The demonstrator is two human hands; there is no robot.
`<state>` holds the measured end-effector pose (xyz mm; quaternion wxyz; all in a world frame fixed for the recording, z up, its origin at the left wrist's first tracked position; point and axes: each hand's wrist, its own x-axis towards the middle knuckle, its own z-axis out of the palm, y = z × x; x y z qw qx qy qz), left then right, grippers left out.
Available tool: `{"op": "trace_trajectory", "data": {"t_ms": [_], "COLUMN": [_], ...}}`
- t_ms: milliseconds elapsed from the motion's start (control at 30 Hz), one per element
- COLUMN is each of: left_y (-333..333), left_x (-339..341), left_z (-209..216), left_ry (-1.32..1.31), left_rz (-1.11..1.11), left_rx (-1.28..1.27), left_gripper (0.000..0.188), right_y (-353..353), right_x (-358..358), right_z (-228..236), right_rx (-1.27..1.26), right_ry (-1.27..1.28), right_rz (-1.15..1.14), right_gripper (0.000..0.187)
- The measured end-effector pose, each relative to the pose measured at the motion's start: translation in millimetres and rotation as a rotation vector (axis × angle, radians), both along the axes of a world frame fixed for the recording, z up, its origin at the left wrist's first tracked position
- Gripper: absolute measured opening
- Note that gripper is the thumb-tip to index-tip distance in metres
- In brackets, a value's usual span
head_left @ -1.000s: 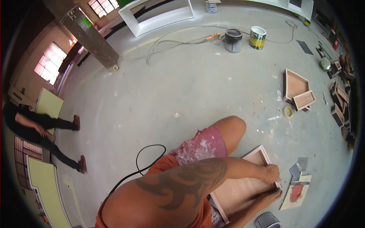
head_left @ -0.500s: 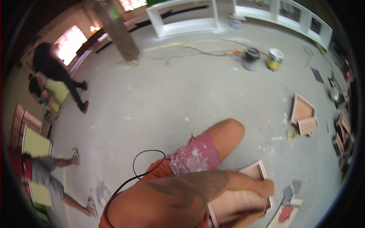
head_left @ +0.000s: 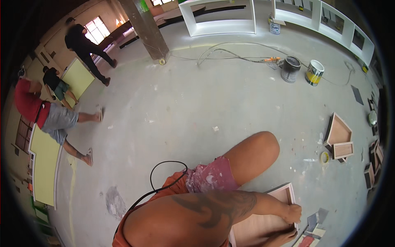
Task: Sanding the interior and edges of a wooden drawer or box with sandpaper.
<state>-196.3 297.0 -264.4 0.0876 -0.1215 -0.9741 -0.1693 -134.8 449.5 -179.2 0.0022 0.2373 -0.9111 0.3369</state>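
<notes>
A shallow wooden tray [head_left: 260, 224] with pale raised walls lies at the bottom right, close to my bent knee. My left hand [head_left: 293, 214] is closed at its right wall, fingers curled over the rim; whether something thin is also in the fingers is hidden. Below it, my right hand [head_left: 284, 237] reaches across the tray toward the same wall. Its fingers are mostly hidden, so their grip does not show. My tattooed left arm covers the tray's left part. Beside the tray lie grey sheets [head_left: 313, 218] and a board with a red patch [head_left: 307, 240].
Two wooden trays [head_left: 342, 150] and a yellow tape roll [head_left: 324, 157] sit to the right. Farther off are a dark bucket [head_left: 291, 70], a yellow-and-white can [head_left: 314, 73], a cable [head_left: 230, 50] and white shelving frames [head_left: 222, 28]. Three people are at the left, near yellow-green panels [head_left: 44, 168].
The whole view has shifted, with things sitting farther right and lower. The person in red has come more into view. My left hand stays at the tray's wall.
</notes>
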Motion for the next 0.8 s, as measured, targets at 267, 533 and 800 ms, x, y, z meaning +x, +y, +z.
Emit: {"op": "trace_trajectory", "data": {"t_ms": [267,533,800], "left_y": [-12.7,-6.6,-3.9], "left_x": [-18.5,-11.0,1.8], "left_z": [-7.6,-3.8,6.5], "left_ry": [-0.123,-0.106,-0.099], "left_rz": [0.035,0.016,0.026], "left_rx": [-0.017,0.018,0.02], "left_gripper": [0.028,0.027,0.024], "right_y": [15.3,16.8,28.6], "right_x": [-33.8,-23.0,-9.1], "right_z": [-38.1,-23.0,-20.4], "right_rx": [0.031,0.054,0.077], "right_ry": [0.111,0.125,0.137], "right_rz": [0.055,0.053,0.045], "right_gripper": [0.044,0.042,0.042]}}
